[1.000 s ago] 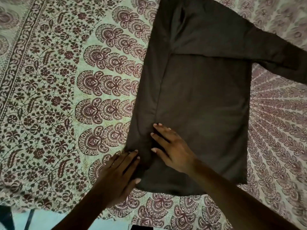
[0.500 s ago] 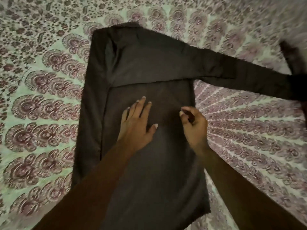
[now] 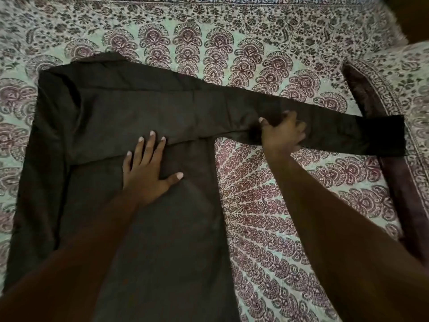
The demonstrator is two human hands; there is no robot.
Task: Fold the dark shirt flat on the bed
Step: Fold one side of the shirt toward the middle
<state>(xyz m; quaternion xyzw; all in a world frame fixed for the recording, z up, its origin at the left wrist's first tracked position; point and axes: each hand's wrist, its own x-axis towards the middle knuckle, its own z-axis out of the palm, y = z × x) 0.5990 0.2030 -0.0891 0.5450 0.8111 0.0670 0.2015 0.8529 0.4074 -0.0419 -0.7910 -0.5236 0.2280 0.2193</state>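
Observation:
The dark shirt (image 3: pixel 130 108) lies flat on the patterned bedspread (image 3: pixel 267 205), its left side folded in over the body. One long sleeve (image 3: pixel 343 133) stretches out to the right, ending in a darker cuff. My left hand (image 3: pixel 148 170) presses flat on the shirt's body, fingers spread, just below the sleeve's lower edge. My right hand (image 3: pixel 282 135) sits on the middle of the sleeve, fingers curled round the cloth, thumb over its upper part.
A pillow (image 3: pixel 399 89) in matching print, with a dark maroon edge, lies at the right beside the cuff. The bedspread's fringed far edge (image 3: pixel 392 22) runs along the top right, with a dark gap behind it.
My view has lifted toward the head of the shirt. My left hand has slid up the body to the sleeve's edge. My right hand has left the shirt's side and gripped the sleeve.

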